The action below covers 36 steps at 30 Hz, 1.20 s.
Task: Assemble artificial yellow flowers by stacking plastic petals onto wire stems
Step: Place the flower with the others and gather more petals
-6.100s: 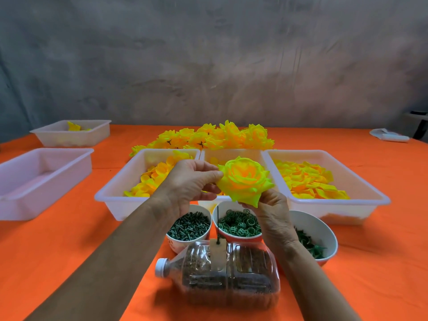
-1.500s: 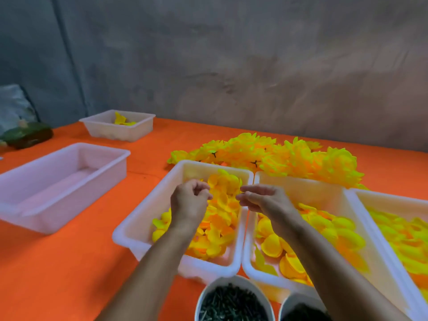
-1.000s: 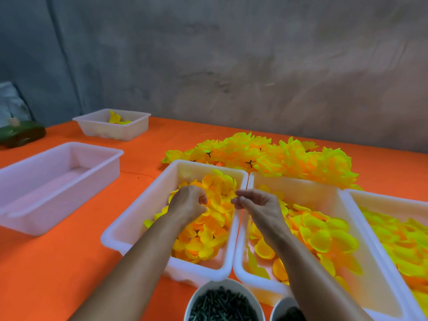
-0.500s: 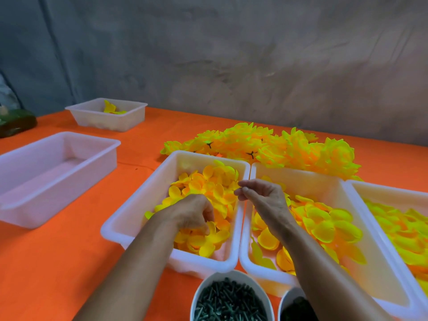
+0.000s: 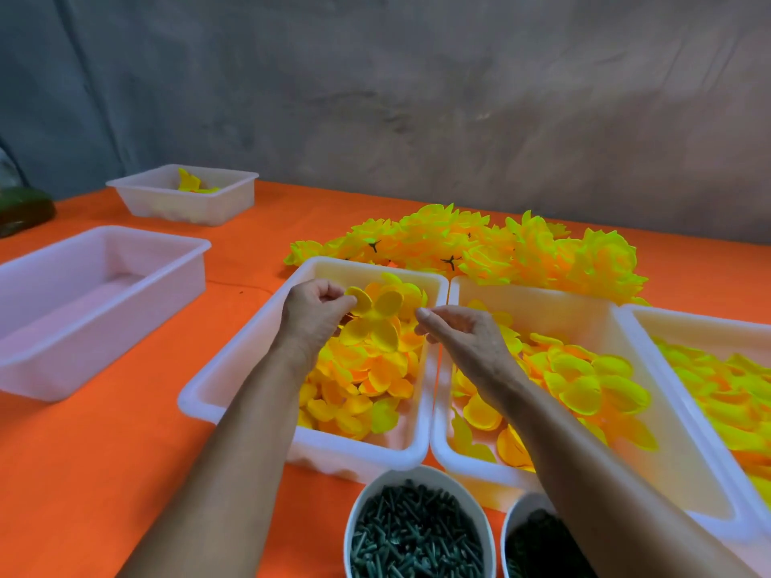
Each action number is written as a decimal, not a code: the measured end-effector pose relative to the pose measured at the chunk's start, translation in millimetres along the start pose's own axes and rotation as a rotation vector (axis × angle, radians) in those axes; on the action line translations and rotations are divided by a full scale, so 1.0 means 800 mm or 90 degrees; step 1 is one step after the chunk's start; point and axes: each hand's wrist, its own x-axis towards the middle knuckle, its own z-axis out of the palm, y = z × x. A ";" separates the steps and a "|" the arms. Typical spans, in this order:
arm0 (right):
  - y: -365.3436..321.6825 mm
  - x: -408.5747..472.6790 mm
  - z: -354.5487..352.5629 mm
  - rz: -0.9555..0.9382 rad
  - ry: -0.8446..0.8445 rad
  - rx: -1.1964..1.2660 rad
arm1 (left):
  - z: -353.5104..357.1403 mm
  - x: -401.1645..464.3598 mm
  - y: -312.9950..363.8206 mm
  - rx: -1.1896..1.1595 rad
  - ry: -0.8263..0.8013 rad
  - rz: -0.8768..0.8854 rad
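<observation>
pinching a yellow petal piece at its left lobe, the left hand holds it just above the heap in the left petal tray. the right hand hovers beside it over the tray's rim, fingers loosely curled with thumb and forefinger close; whether they hold a thin wire stem i cannot tell. the piece looks feather-light, thin and floppy, likely to cling to its neighbours, so i'd grip near the centre where the lobes join, not a lobe's edge.

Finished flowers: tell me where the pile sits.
The finished flowers lie heaped on the orange table, just behind the petal trays, centre-right in the head view.
</observation>
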 end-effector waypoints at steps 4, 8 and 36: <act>-0.023 0.014 0.014 0.017 -0.043 -0.033 | 0.003 -0.002 0.000 -0.003 -0.026 0.012; -0.021 0.027 0.039 0.006 0.051 -0.093 | 0.000 0.000 0.002 -0.100 -0.038 -0.009; -0.018 0.005 0.046 -0.018 -0.009 -0.262 | -0.011 0.006 -0.021 0.128 0.004 -0.141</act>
